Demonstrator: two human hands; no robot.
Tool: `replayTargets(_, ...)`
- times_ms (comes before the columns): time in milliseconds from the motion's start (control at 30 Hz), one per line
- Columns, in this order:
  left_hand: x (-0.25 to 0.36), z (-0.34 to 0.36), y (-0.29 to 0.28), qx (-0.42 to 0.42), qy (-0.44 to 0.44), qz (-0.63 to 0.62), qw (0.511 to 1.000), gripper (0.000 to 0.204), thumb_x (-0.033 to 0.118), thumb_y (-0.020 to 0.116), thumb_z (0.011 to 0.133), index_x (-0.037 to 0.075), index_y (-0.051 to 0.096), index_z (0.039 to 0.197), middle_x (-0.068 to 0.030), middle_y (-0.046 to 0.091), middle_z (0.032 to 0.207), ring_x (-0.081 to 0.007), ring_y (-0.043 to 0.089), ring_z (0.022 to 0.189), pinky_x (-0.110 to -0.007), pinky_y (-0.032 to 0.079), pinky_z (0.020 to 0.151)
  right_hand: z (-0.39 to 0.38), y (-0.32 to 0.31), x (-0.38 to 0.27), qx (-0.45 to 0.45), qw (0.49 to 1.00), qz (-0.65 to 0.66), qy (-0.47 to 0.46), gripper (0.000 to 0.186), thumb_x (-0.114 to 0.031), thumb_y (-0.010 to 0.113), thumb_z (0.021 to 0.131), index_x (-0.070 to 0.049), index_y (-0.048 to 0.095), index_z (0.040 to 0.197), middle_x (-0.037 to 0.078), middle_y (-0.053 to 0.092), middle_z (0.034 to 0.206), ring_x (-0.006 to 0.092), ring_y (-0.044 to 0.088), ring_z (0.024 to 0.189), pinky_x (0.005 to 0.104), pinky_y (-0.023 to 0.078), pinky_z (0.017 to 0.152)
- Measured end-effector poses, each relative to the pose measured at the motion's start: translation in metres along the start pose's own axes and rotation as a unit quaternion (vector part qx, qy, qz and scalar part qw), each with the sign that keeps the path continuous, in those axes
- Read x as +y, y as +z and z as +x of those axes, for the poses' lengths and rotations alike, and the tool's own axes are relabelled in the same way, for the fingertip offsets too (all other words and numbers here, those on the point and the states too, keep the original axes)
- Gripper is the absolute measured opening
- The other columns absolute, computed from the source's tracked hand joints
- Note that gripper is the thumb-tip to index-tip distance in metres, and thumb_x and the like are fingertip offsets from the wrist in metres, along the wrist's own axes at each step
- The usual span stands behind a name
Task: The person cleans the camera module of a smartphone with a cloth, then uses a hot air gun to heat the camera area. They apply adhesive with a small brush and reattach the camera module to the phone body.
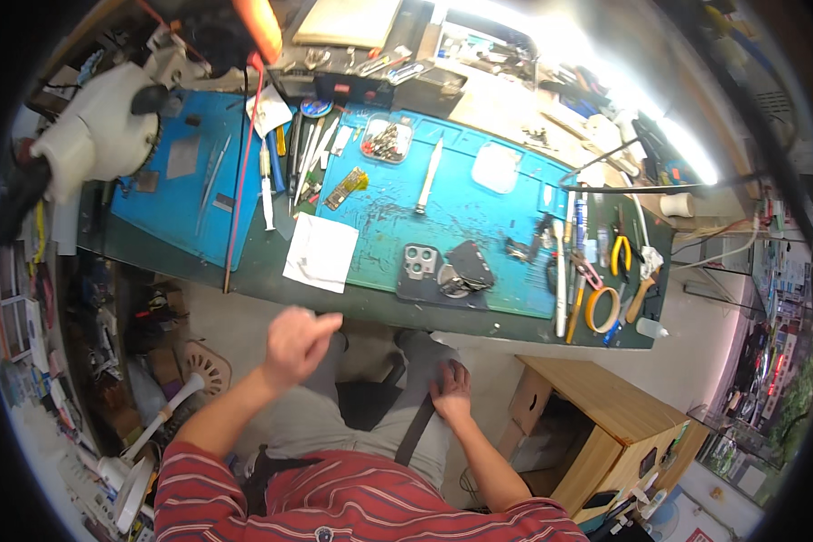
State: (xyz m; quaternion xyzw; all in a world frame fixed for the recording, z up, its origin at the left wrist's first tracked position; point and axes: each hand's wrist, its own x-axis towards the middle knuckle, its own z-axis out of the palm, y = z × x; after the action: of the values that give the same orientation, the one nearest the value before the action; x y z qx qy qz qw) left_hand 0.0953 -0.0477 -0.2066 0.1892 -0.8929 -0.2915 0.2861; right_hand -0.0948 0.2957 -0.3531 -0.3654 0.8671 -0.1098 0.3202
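Observation:
My left hand [300, 345] is raised just off the near edge of the bench, below a white sheet of paper [321, 251]. Its fingers are curled in, with one digit pointing right, and nothing shows in them. My right hand [452, 393] rests on my right thigh, fingers laid out, beside a dark strap [414, 434]. On the blue work mat [379, 230] lies a dark phone back [415, 282] with large camera rings, and a dark phone part [471, 262] sits against it. Farther back are a small circuit board [347, 188] and a pale brush-like tool [432, 176].
A clear tub of small parts [387, 140] and a white tray [497, 168] stand at the back. To the right lie yellow-handled pliers [621, 256] and a tape roll [602, 310]. A white microscope-like device [95, 135] overhangs the left; a wooden cabinet [596, 397] stands below right.

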Motion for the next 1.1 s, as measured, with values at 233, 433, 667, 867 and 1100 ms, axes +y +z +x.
replayTargets(233, -0.046, -0.222, 0.057, -0.235, -0.157, 0.066, 0.957, 0.054, 0.021, 0.076, 0.084, 0.011, 0.063, 0.135, -0.0205, 0.054, 0.138, -0.0405, 0.052, 0.126, -0.049, 0.042, 0.107, 0.061, 0.052, 0.038, 0.093, 0.996, -0.012, -0.005, 0.071, -0.040, 0.073, 0.084, -0.013, 0.054, 0.146, 0.030, 0.039, 0.153, 0.0488, 0.038, 0.140, 0.0533, 0.035, 0.118)
replayTargets(433, -0.082, -0.255, 0.130, -0.136, -0.283, 0.098, 0.944, 0.072, 0.036, 0.075, 0.085, 0.014, 0.050, 0.150, -0.0221, 0.028, 0.165, -0.0504, 0.031, 0.146, -0.055, 0.031, 0.119, 0.066, 0.063, 0.045, 0.185, 0.982, 0.003, -0.023, 0.065, -0.040, 0.073, 0.086, -0.012, 0.056, 0.142, 0.028, 0.043, 0.153, 0.0486, 0.041, 0.139, 0.0518, 0.038, 0.116)
replayTargets(667, -0.039, -0.282, 0.147, -0.097, -0.356, 0.124, 0.921, 0.083, 0.041, 0.073, 0.088, 0.011, 0.038, 0.157, -0.0331, 0.027, 0.161, -0.0531, 0.037, 0.141, -0.057, 0.037, 0.115, 0.040, 0.030, 0.033, 0.259, 0.950, 0.003, -0.173, 0.049, -0.023, 0.075, 0.088, -0.006, 0.063, 0.132, 0.022, 0.060, 0.137, 0.0406, 0.058, 0.125, 0.0487, 0.048, 0.105)
replayTargets(867, 0.016, -0.283, 0.115, -0.089, -0.325, 0.137, 0.931, 0.081, 0.038, 0.073, 0.089, 0.009, 0.039, 0.156, -0.0366, 0.032, 0.155, -0.0548, 0.042, 0.136, -0.057, 0.043, 0.110, 0.047, -0.162, -0.109, 0.443, 0.770, -0.019, -0.459, 0.033, -0.006, 0.077, 0.084, -0.007, 0.069, 0.117, 0.010, 0.069, 0.108, 0.0301, 0.066, 0.097, 0.0397, 0.055, 0.084)
replayTargets(1100, 0.022, -0.269, 0.106, -0.123, -0.369, 0.067, 0.919, 0.073, 0.030, 0.073, 0.091, 0.005, 0.042, 0.152, -0.0287, 0.044, 0.149, -0.0484, 0.053, 0.129, -0.052, 0.047, 0.107, 0.128, -0.232, -0.143, 0.231, 0.750, -0.264, -0.561, 0.042, -0.028, 0.074, 0.089, -0.005, 0.066, 0.123, 0.008, 0.068, 0.122, 0.0265, 0.065, 0.111, 0.0373, 0.055, 0.095)
